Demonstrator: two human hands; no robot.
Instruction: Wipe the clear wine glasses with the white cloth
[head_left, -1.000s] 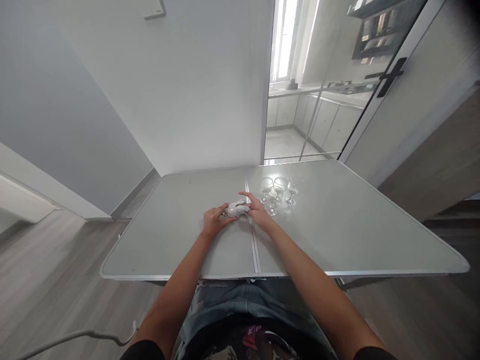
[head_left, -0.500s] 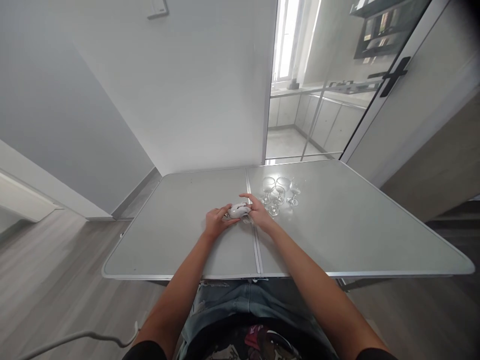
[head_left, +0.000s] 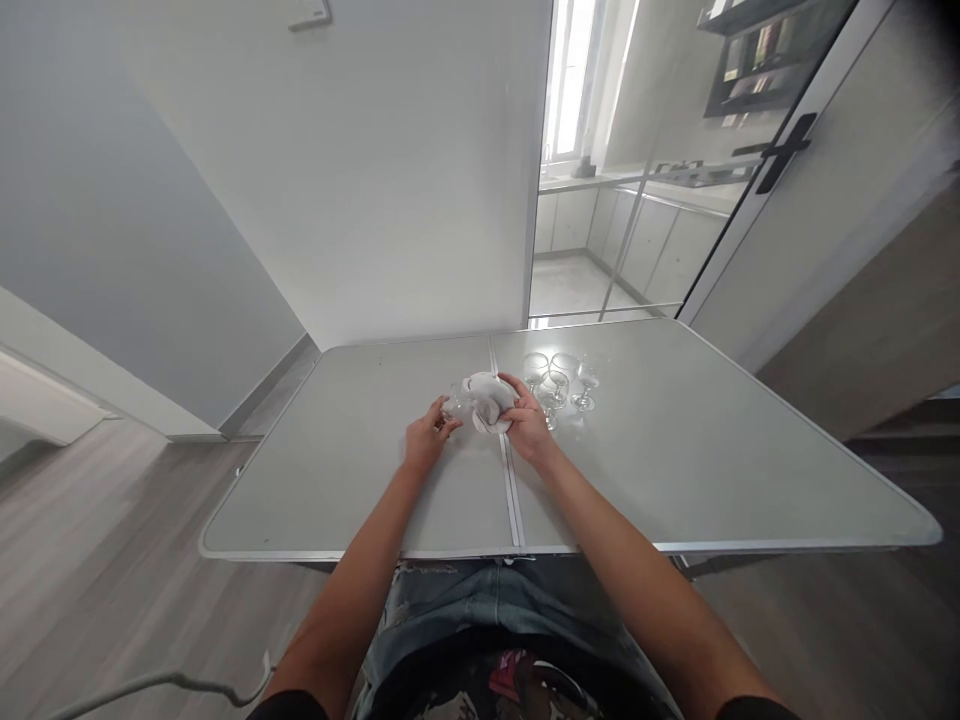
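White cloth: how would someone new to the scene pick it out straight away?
On the pale grey table, follow the seam up from the person's side to the two hands. The right hand holds the white cloth. It is bunched and opaque, unlike the clear glass in the left hand and the stemmed glasses grouped to the right.

Soft, cool daylight fills the room, strongest at the window (head_left: 574, 90), which is blown out to white. The table (head_left: 660, 460) is fairly evenly lit, with a bright glare spot at the glasses (head_left: 586, 385), their clear edges hard to make out. Faint shadows lie near the arms (head_left: 379, 550); the floor (head_left: 795, 620) is darker at the right. Fine detail in the white cloth (head_left: 491, 395) is smeared. Wide-lens distortion tilts the walls (head_left: 420, 180), and the top right corner goes black
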